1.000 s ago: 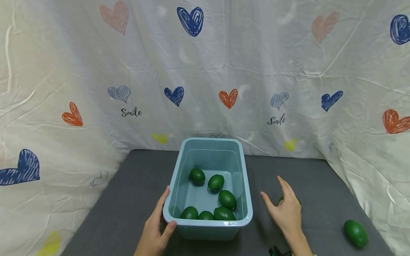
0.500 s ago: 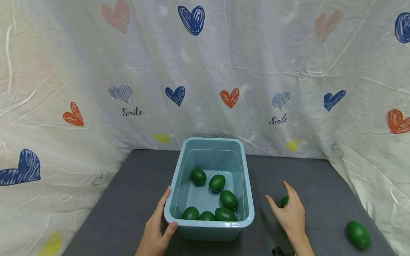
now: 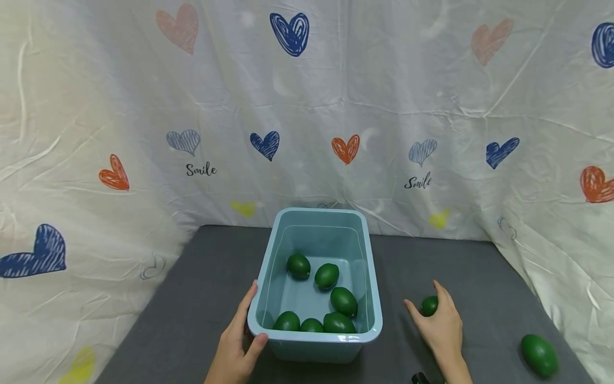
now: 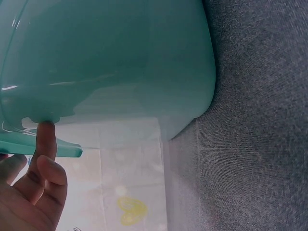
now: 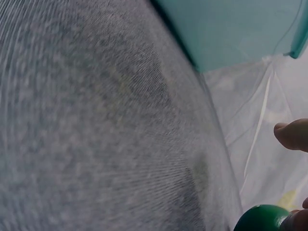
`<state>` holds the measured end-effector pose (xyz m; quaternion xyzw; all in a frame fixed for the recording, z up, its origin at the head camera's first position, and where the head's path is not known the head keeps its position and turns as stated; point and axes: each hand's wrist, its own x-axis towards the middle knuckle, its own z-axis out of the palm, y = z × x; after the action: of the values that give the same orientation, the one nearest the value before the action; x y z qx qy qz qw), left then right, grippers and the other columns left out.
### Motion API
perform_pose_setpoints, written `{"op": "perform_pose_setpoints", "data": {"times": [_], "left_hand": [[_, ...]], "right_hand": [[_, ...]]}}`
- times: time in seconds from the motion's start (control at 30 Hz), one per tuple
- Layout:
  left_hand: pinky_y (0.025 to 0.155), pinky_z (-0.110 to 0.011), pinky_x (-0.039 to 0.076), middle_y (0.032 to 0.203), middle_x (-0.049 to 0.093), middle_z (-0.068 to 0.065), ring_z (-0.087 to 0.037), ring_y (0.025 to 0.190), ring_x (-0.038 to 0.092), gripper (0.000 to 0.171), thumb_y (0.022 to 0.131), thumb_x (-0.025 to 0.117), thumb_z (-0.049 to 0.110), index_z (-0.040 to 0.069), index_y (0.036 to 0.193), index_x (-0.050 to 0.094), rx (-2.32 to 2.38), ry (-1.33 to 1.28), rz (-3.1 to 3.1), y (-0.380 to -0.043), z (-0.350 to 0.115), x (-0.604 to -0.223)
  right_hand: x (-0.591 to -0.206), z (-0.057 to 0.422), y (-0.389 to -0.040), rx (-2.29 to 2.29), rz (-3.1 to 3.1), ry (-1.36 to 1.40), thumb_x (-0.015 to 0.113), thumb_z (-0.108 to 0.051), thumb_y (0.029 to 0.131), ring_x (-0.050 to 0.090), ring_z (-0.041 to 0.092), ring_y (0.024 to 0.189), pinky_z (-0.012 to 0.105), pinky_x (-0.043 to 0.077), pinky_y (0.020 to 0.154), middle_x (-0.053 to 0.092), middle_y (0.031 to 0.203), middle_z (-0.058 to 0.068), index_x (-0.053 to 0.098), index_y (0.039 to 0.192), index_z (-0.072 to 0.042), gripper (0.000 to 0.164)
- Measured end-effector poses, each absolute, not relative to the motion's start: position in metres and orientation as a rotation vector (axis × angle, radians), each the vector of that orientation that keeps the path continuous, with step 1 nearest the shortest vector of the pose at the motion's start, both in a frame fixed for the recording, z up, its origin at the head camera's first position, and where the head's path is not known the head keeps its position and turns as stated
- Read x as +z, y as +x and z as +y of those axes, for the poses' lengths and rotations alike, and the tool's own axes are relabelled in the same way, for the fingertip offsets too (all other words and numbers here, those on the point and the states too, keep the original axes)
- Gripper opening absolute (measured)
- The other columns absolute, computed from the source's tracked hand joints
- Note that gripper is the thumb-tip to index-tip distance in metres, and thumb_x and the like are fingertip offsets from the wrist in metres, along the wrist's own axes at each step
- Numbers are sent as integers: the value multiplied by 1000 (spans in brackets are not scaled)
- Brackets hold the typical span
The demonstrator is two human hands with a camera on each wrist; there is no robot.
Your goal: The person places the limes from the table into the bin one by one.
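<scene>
A light blue plastic bin (image 3: 316, 349) stands on the dark table, with several green limes (image 3: 343, 302) lying inside. My left hand (image 3: 233, 341) holds the bin's near left corner, thumb at the front rim and fingers along the left side. In the left wrist view, a fingertip (image 4: 46, 130) touches the bin's outer wall. To the right of the bin, my right hand (image 3: 442, 325) is spread around a loose lime (image 3: 429, 305). Its thumb stands apart from this lime (image 5: 260, 219) in the right wrist view, while another finger is close against it.
Another lime (image 3: 539, 355) lies on the table at the far right. A pale curtain (image 3: 307, 112) printed with hearts hangs behind the table's back edge. Grey cloth (image 3: 192, 309) covers the tabletop.
My right hand has shifted slightly right and toward me, so the lime between its thumb and fingers shows more. The left hand stays on the bin.
</scene>
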<state>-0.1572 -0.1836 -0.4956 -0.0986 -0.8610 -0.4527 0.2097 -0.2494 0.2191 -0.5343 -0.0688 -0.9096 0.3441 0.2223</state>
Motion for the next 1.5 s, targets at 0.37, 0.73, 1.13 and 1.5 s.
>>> {"op": "perform_pose_setpoints", "data": {"times": [0.37, 0.73, 1.13, 1.5], "left_hand": [[85, -31, 59, 170, 37, -3, -2, 136, 50, 86, 99, 70, 10, 29, 171, 24, -1244, -270, -2398, -156, -184, -496], [73, -29, 58, 169, 39, -7, -7, 122, 57, 86, 99, 69, 9, 27, 170, 25, -1271, -277, -2382, -155, -183, -495], [76, -29, 58, 169, 39, -8, -6, 126, 56, 86, 99, 69, 9, 28, 170, 25, -1270, -277, -2387, -156, -183, -494], [78, -30, 59, 169, 39, -7, -8, 129, 55, 86, 99, 69, 10, 29, 170, 25, -1253, -259, -2408, -156, -183, -493]], "right_hand": [[-543, 226, -247, 987, -2578, -315, 85, -36, 89, 61, 59, 116, 70, 50, 91, 50, 148, 38, 46, 152, 11, 88], [-545, 237, -248, 1003, -2684, -482, 81, -32, 90, 58, 60, 117, 70, 48, 91, 48, 143, 42, 41, 153, 14, 87], [-547, 239, -247, 988, -2650, -511, 81, -24, 90, 63, 58, 103, 69, 51, 82, 57, 125, 43, 46, 144, 18, 77], [-546, 238, -247, 1004, -2606, -536, 82, -24, 90, 63, 57, 100, 67, 50, 79, 57, 123, 41, 49, 144, 15, 75]]}}
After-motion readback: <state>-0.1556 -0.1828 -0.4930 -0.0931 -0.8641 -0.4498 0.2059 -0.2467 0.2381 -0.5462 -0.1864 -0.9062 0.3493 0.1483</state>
